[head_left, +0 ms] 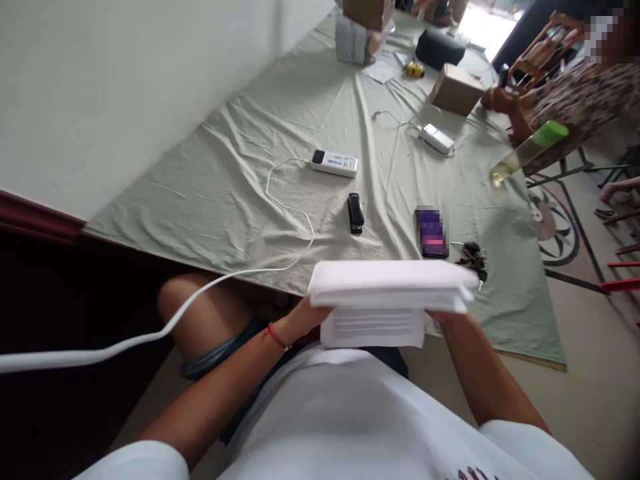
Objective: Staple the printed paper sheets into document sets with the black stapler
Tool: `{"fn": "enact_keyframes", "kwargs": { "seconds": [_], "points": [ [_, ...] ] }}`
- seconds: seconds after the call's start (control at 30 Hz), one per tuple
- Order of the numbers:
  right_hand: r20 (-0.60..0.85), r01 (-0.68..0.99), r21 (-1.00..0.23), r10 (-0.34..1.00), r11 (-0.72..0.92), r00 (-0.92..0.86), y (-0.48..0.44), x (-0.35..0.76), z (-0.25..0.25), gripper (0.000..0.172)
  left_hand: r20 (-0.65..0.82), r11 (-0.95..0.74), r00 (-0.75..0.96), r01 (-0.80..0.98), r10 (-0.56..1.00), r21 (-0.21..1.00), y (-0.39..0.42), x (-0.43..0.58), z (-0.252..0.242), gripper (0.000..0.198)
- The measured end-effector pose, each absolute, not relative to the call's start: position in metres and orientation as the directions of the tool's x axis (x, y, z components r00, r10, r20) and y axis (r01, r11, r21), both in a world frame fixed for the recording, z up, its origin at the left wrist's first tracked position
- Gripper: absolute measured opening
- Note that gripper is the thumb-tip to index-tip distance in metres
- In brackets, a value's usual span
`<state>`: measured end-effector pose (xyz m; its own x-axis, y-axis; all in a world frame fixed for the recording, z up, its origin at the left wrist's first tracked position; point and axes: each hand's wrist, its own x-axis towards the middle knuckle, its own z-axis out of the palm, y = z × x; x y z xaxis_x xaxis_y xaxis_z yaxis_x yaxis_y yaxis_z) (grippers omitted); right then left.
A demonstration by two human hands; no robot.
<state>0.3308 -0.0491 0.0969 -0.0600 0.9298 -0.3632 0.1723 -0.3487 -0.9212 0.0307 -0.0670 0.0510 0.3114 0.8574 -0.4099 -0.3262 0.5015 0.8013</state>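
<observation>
A thick stack of white paper [385,283] is held upright in front of my body, at the near edge of the table. One printed sheet [373,327] hangs lower than the rest, with lines of text showing. My left hand [306,317] grips the stack at its left end, a red string bracelet on the wrist. At the right end my right hand [443,316] holds it too, its fingers mostly hidden behind the paper. Just beyond the stack lies a black stapler [355,213] on the cloth.
A phone [432,232] and keys [473,261] lie to the right on the green tablecloth [225,180]. A white power bank [334,163] has a cable running left past my leg. Farther off are another white device [437,139], a bottle [530,153], a cardboard box [456,90] and a seated person.
</observation>
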Motion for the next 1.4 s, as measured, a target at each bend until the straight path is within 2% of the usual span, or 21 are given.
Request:
{"fn": "enact_keyframes", "kwargs": {
  "seconds": [0.1, 0.2, 0.3, 0.4, 0.43, 0.5, 0.57, 0.6, 0.67, 0.73, 0.8, 0.93, 1.1, 1.3, 1.4],
  "points": [
    [-0.447, 0.074, -0.894, 0.888, -0.441, -0.111, -0.065, 0.331, 0.077, 0.046, -0.389, 0.510, 0.369, -0.324, 0.844, 0.797, -0.071, 0.033, 0.060, 0.057],
    [-0.500, 0.031, -0.863, 0.844, -0.504, -0.197, -0.074, 0.331, 0.065, 0.050, -0.359, 0.511, 0.378, -0.471, 0.853, 0.719, -0.060, 0.033, 0.071, 0.061],
    [-0.476, 0.105, -0.878, 0.833, -0.466, -0.283, -0.076, 0.329, 0.063, 0.052, -0.370, 0.541, 0.398, -0.545, 0.839, 0.640, -0.045, 0.034, 0.075, 0.057],
    [-0.397, 0.240, -0.908, 0.887, -0.343, -0.237, -0.064, 0.329, 0.070, 0.057, -0.378, 0.503, 0.332, -0.557, 0.864, 0.661, -0.036, 0.038, 0.069, 0.053],
    [-0.332, 0.313, -0.911, 0.927, -0.268, -0.173, -0.057, 0.329, 0.075, 0.058, -0.375, 0.486, 0.309, -0.555, 0.874, 0.675, -0.035, 0.040, 0.067, 0.053],
    [-0.083, 0.513, -0.855, 0.997, -0.074, 0.006, -0.039, 0.328, 0.089, 0.061, -0.369, 0.477, 0.302, -0.538, 0.879, 0.695, -0.033, 0.043, 0.063, 0.053],
    [0.290, 0.735, -0.669, 0.950, 0.113, 0.118, -0.020, 0.322, 0.108, 0.066, -0.364, 0.489, 0.331, -0.506, 0.871, 0.710, -0.032, 0.046, 0.061, 0.052],
    [0.435, 0.815, -0.539, 0.899, 0.212, 0.054, -0.011, 0.317, 0.118, 0.062, -0.361, 0.499, 0.353, -0.491, 0.863, 0.714, -0.031, 0.047, 0.060, 0.051],
    [0.531, 0.880, -0.315, 0.835, 0.355, -0.147, 0.004, 0.300, 0.137, 0.046, -0.357, 0.516, 0.389, -0.468, 0.849, 0.717, -0.030, 0.049, 0.059, 0.052],
    [0.491, 0.870, -0.191, 0.811, 0.455, -0.317, 0.015, 0.278, 0.150, 0.042, -0.358, 0.526, 0.407, -0.457, 0.841, 0.717, -0.029, 0.050, 0.059, 0.053],
    [0.393, 0.853, -0.133, 0.817, 0.504, -0.422, 0.022, 0.256, 0.156, 0.039, -0.371, 0.543, 0.416, -0.452, 0.830, 0.708, -0.028, 0.050, 0.059, 0.055],
    [0.181, 0.796, -0.133, 0.804, 0.590, -0.566, 0.029, 0.229, 0.153, 0.037, -0.407, 0.579, 0.424, -0.456, 0.809, 0.676, -0.029, 0.047, 0.061, 0.058],
    [0.130, 0.776, -0.184, 0.797, 0.604, -0.590, 0.028, 0.225, 0.150, 0.041, -0.374, 0.575, 0.451, -0.495, 0.811, 0.651, -0.031, 0.046, 0.067, 0.062],
    [0.114, 0.758, -0.240, 0.793, 0.606, -0.598, 0.026, 0.229, 0.152, 0.042, -0.363, 0.578, 0.464, -0.502, 0.808, 0.644, -0.032, 0.051, 0.069, 0.056],
    [0.169, 0.733, -0.252, 0.775, 0.632, -0.609, 0.027, 0.230, 0.148, 0.046, -0.364, 0.548, 0.421, -0.504, 0.831, 0.668, -0.032, 0.055, 0.066, 0.054]
  ]
}}
